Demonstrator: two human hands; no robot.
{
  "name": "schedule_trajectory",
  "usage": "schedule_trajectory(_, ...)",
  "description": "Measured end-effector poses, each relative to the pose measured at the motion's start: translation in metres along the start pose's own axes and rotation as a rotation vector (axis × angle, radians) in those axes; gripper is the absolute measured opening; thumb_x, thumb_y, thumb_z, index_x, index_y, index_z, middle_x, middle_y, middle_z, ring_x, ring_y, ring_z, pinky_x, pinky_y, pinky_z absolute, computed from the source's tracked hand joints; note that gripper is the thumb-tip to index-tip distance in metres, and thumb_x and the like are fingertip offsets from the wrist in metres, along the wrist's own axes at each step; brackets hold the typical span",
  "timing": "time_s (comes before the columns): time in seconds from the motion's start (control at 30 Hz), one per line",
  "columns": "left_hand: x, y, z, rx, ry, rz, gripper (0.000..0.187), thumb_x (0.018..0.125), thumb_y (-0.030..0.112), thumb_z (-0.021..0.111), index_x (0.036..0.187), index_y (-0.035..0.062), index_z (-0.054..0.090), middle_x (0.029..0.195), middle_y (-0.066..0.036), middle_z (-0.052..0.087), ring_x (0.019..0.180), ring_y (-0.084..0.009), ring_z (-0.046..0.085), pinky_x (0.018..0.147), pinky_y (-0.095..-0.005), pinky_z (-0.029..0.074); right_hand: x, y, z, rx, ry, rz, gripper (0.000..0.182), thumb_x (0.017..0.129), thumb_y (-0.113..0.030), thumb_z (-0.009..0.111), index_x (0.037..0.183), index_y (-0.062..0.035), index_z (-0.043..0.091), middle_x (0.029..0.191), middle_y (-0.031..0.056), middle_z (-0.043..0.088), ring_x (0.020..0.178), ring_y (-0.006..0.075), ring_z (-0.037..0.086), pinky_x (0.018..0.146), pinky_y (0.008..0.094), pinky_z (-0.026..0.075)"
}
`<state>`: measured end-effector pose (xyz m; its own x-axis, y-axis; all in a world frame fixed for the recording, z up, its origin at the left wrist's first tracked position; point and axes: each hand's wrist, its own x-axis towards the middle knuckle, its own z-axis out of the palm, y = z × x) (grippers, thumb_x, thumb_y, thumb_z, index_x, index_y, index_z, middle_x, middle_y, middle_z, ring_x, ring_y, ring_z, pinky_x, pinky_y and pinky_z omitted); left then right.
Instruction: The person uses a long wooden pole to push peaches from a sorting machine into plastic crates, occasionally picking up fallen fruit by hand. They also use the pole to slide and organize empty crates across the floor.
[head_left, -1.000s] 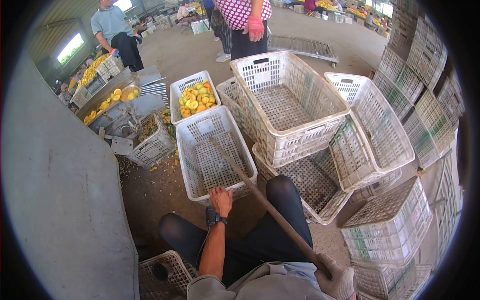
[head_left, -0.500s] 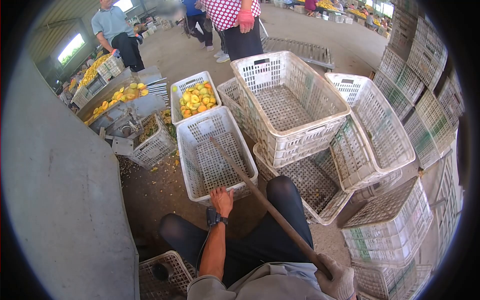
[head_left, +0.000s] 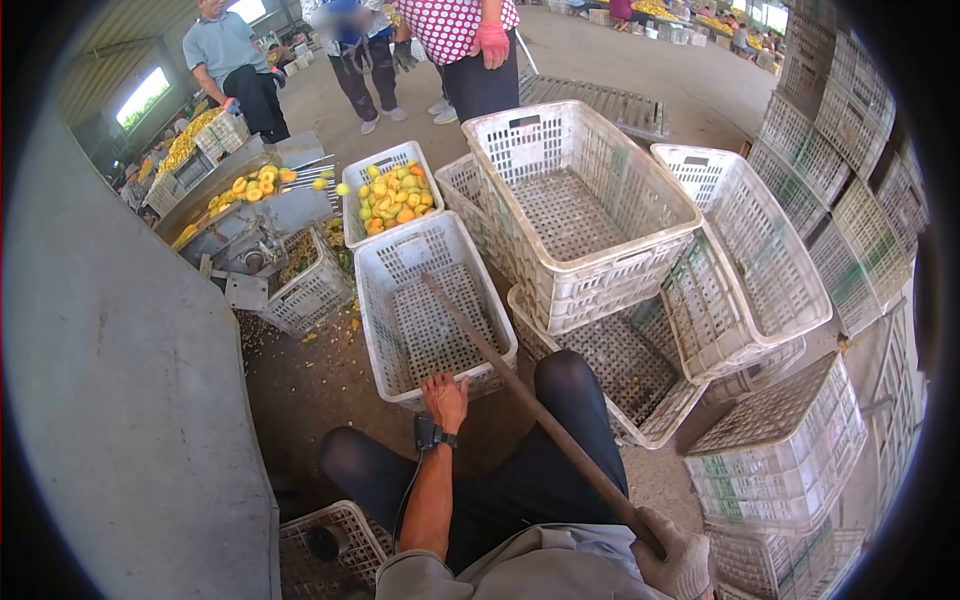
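My bare left hand, with a black device strapped at the wrist, has its fingers hooked over the near rim of a white plastic crate. That crate stands before my knees with no fruit inside. In a pale glove, my right hand is wrapped round the lower end of a long wooden stick. The stick slants up and left across my leg, its far end over the crate. Just beyond stands another crate holding yellow, orange and green fruit.
A metal machine chute carries fruit toward the fruit crate; a crate of scraps sits beneath. Stacked crates crowd the right. A grey metal panel borders the left. Several people stand beyond, one in polka dots.
Fruit on the chute has moved toward the fruit crate, with pieces now at its edge. A person in the background has stepped into fuller view. My hands and the stick stay put.
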<state>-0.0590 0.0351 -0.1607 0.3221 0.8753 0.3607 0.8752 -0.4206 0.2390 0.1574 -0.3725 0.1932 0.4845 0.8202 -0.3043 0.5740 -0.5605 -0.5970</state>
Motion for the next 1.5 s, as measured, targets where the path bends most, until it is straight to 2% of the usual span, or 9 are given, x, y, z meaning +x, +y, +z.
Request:
schedule_trajectory(0.13, 0.000, 0.000, 0.002, -0.003, 0.036, 0.017, 0.039, 0.093, 0.037, 0.073, 0.097, -0.0012, 0.067, 0.097, -0.020, 0.063, 0.102, -0.0371, 0.056, 0.098, -0.0518, 0.040, 0.000, 0.004, 0.003, 0.006, 0.039, -0.055, 0.050, 0.089, -0.015, 0.072, 0.139, -0.0179, 0.066, 0.110, 0.0229, 0.073, 0.093, 0.0385, 0.075, 0.077, 0.0471, 0.060)
schedule_trajectory(0.37, 0.000, 0.001, 0.001, -0.006, 0.040, 0.010, 0.040, 0.092, 0.038, 0.074, 0.098, -0.0010, 0.067, 0.097, -0.020, 0.063, 0.103, -0.0374, 0.056, 0.099, -0.0521, 0.040, 0.000, 0.003, 0.002, 0.008, 0.015, -0.018, 0.049, 0.089, -0.015, 0.072, 0.138, -0.0171, 0.067, 0.112, 0.0227, 0.073, 0.095, 0.0383, 0.075, 0.079, 0.0469, 0.060)
schedule_trajectory(0.47, 0.000, 0.002, -0.002, 0.004, -0.048, -0.036, 0.040, 0.095, 0.039, 0.071, 0.105, -0.0003, 0.068, 0.104, -0.020, 0.066, 0.106, -0.0382, 0.056, 0.102, -0.0513, 0.040, 0.000, 0.002, 0.001, 0.005, 0.008, -0.009, 0.048, 0.089, -0.015, 0.072, 0.137, -0.0165, 0.067, 0.112, 0.0226, 0.073, 0.096, 0.0381, 0.075, 0.080, 0.0466, 0.060)
schedule_trajectory(0.57, 0.000, 0.001, -0.002, 0.005, -0.045, -0.022, 0.040, 0.095, 0.039, 0.070, 0.105, -0.0002, 0.068, 0.103, -0.020, 0.066, 0.106, -0.0380, 0.056, 0.101, -0.0513, 0.040, 0.000, 0.002, 0.002, 0.008, 0.027, -0.027, 0.048, 0.089, -0.015, 0.072, 0.137, -0.0163, 0.068, 0.113, 0.0224, 0.073, 0.097, 0.0378, 0.075, 0.081, 0.0463, 0.060)
schedule_trajectory(0.67, 0.000, 0.000, 0.002, 0.000, 0.035, 0.013, 0.040, 0.092, 0.038, 0.074, 0.098, -0.0009, 0.067, 0.096, -0.020, 0.063, 0.102, -0.0373, 0.056, 0.100, -0.0518, 0.040, 0.000, 0.004, 0.004, 0.008, 0.031, -0.031, 0.049, 0.089, -0.015, 0.072, 0.137, -0.0164, 0.067, 0.113, 0.0221, 0.074, 0.097, 0.0376, 0.075, 0.081, 0.0461, 0.060)
schedule_trajectory(0.83, 0.000, -0.001, 0.003, -0.004, 0.014, 0.011, 0.040, 0.093, 0.038, 0.073, 0.097, -0.0016, 0.068, 0.097, -0.020, 0.064, 0.103, -0.0377, 0.056, 0.100, -0.0524, 0.040, 0.000, 0.005, 0.003, -0.006, 0.032, -0.050, 0.049, 0.089, -0.015, 0.071, 0.138, -0.0168, 0.066, 0.112, 0.0216, 0.074, 0.096, 0.0374, 0.075, 0.080, 0.0463, 0.060)
schedule_trajectory(1.13, -0.001, -0.002, 0.004, 0.026, -0.018, -0.015, 0.041, 0.094, 0.039, 0.071, 0.098, -0.0020, 0.069, 0.099, -0.021, 0.065, 0.105, -0.0386, 0.057, 0.100, -0.0524, 0.041, 0.000, 0.006, 0.006, -0.054, 0.010, -0.007, 0.048, 0.092, -0.016, 0.070, 0.139, -0.0212, 0.066, 0.099, 0.0223, 0.074, 0.083, 0.0390, 0.075, 0.070, 0.0492, 0.059)
schedule_trajectory(1.23, 0.000, 0.001, 0.002, 0.033, -0.018, -0.011, 0.042, 0.094, 0.039, 0.071, 0.099, -0.0018, 0.069, 0.099, -0.021, 0.065, 0.105, -0.0387, 0.057, 0.099, -0.0525, 0.041, 0.000, 0.009, 0.007, -0.045, 0.043, -0.049, 0.047, 0.092, -0.016, 0.071, 0.138, -0.0215, 0.067, 0.095, 0.0227, 0.074, 0.080, 0.0393, 0.075, 0.067, 0.0497, 0.058)
schedule_trajectory(1.5, 0.000, -0.002, 0.007, 0.035, 0.022, 0.006, 0.043, 0.094, 0.041, 0.071, 0.098, -0.0016, 0.068, 0.099, -0.021, 0.066, 0.103, -0.0388, 0.057, 0.098, -0.0523, 0.041, 0.000, 0.003, 0.002, -0.060, 0.014, 0.018, 0.047, 0.091, -0.017, 0.072, 0.138, -0.0234, 0.067, 0.089, 0.0234, 0.073, 0.077, 0.0397, 0.075, 0.064, 0.0498, 0.058)
